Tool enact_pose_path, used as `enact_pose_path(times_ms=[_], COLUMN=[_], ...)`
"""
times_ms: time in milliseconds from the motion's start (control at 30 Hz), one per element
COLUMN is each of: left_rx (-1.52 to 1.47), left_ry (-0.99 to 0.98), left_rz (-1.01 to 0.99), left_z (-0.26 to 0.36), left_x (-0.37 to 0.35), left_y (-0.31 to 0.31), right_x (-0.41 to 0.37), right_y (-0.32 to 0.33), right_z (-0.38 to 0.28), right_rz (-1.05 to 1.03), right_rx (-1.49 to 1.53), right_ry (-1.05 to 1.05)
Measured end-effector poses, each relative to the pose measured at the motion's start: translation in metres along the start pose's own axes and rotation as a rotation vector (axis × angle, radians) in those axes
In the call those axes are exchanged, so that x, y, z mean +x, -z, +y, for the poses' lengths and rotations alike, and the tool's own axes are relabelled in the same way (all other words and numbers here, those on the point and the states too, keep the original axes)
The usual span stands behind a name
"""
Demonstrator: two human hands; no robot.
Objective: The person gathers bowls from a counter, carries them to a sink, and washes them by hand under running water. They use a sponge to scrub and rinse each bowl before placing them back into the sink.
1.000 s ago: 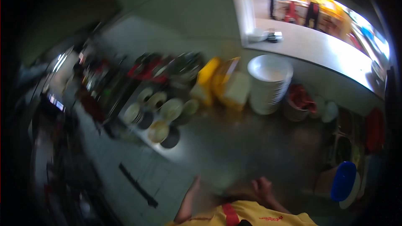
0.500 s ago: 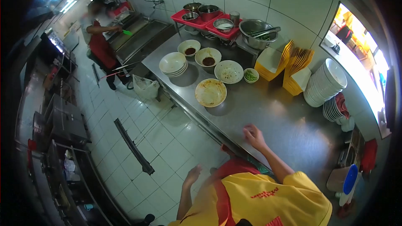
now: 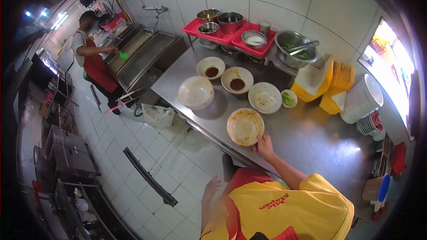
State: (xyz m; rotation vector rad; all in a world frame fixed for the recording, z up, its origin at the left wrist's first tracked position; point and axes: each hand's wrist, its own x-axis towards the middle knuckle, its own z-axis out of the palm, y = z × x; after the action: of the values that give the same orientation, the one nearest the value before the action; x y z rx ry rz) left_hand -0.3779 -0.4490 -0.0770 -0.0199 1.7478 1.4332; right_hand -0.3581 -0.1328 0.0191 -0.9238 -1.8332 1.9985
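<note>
At the counter's near edge, my right hand point(image 3: 265, 147) has its fingers closed on the rim of a white bowl point(image 3: 245, 127) smeared with brown sauce. The bowl seems to be still at the counter surface. My left hand point(image 3: 212, 188) hangs low over the floor, fingers stretched out, holding nothing. Just beyond the gripped bowl sits another used white bowl point(image 3: 265, 98), beside a small cup of chopped greens point(image 3: 289, 99). Two bowls with dark sauce, one point(image 3: 237, 80) nearer and one point(image 3: 210, 68) farther left, stand behind. A stack of white bowls point(image 3: 196, 92) is at the left.
A shelf holds red trays point(image 3: 231, 38) with metal pots and a steel bowl point(image 3: 297, 49) with greens and tongs. Yellow cartons point(image 3: 313, 80) and stacked white bowls point(image 3: 362, 100) line the wall. A co-worker in a red apron point(image 3: 101, 66) stands at the sinks point(image 3: 147, 62).
My right hand has reached forward and left and taken hold of the stained bowl's rim. The whole view has shifted. The co-worker is still at the sinks, holding a green item.
</note>
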Motion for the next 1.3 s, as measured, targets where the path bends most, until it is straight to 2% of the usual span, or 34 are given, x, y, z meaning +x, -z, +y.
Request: enact_pose_path(times_ms=[67,133,200,233,333,400,433,467,500,567,667,733,800,867,933,1000,1067,1133,1167,1233,1267,1300], left_rx=[0.051,0.187,0.209,0.187,0.323,0.176,0.204,0.228,0.25,0.21,0.206,0.308,0.334,0.335,0.484,0.405,0.419,0.449,0.452,0.536,0.562,0.563], left_ry=[-0.019,-0.06,-0.293,-0.261,-0.477,-0.529,-0.564,-0.589,-0.617,-0.598,-0.512,-0.45,-0.357,-0.3,-0.24,-0.242,-0.254,-0.195,-0.186,-0.307,-0.288,-0.287], left_rz=[0.03,0.122,0.182,0.234,0.372,0.33,0.327,0.284,0.242,0.125,-0.086,-0.255,-0.339,-0.374,-0.546,-0.602,-0.67,-0.703,-0.718,-0.82,-0.839,-0.843], left_z=[0.02,0.053,0.077,0.136,0.205,0.263,0.285,0.304,0.319,0.342,0.372,0.385,0.4,0.404,0.415,0.42,0.422,0.43,0.428,0.418,0.408,0.403], left_x=[0.026,0.045,0.075,0.067,0.1,0.114,0.123,0.136,0.151,0.177,0.215,0.23,0.243,0.255,0.271,0.273,0.279,0.267,0.268,0.269,0.27,0.27], left_y=[0.025,0.055,0.092,0.09,0.122,0.125,0.125,0.128,0.129,0.128,0.13,0.13,0.124,0.124,0.12,0.113,0.11,0.101,0.094,0.082,0.075,0.068], right_x=[0.0,-0.005,0.003,0.009,0.038,0.06,0.069,0.081,0.094,0.102,0.127,0.131,0.135,0.134,0.124,0.117,0.1,0.093,0.091,0.093,0.097,0.103], right_y=[-0.009,-0.025,-0.042,-0.05,-0.075,-0.095,-0.107,-0.117,-0.128,-0.143,-0.166,-0.177,-0.184,-0.183,-0.172,-0.148,-0.12,-0.09,-0.079,-0.061,-0.053,-0.045], right_z=[-0.017,-0.048,-0.082,-0.096,-0.135,-0.165,-0.183,-0.185,-0.183,-0.209,-0.187,-0.179,-0.165,-0.146,-0.141,-0.114,-0.111,-0.076,-0.074,-0.075,-0.071,-0.065], right_rz=[-0.067,-0.072,-0.09,-0.098,-0.123,-0.128,-0.077,-0.093,-0.081,-0.119,0.014,0.089,0.138,0.25,0.365,0.65,0.983,1.217,1.234,1.134,1.141,1.022], right_rx=[-0.013,0.183,0.199,0.211,0.094,-0.026,-0.149,-0.168,-0.23,-0.273,-0.381,-0.413,-0.45,-0.406,-0.406,-0.146,0.327,0.43,0.429,0.64,0.641,0.663], right_ry=[0.012,-0.045,0.0,0.044,0.143,0.13,0.187,0.176,0.271,0.065,0.136,0.082,0.027,0.143,0.087,-0.067,-0.214,-0.175,-0.181,-0.157,-0.16,-0.145])
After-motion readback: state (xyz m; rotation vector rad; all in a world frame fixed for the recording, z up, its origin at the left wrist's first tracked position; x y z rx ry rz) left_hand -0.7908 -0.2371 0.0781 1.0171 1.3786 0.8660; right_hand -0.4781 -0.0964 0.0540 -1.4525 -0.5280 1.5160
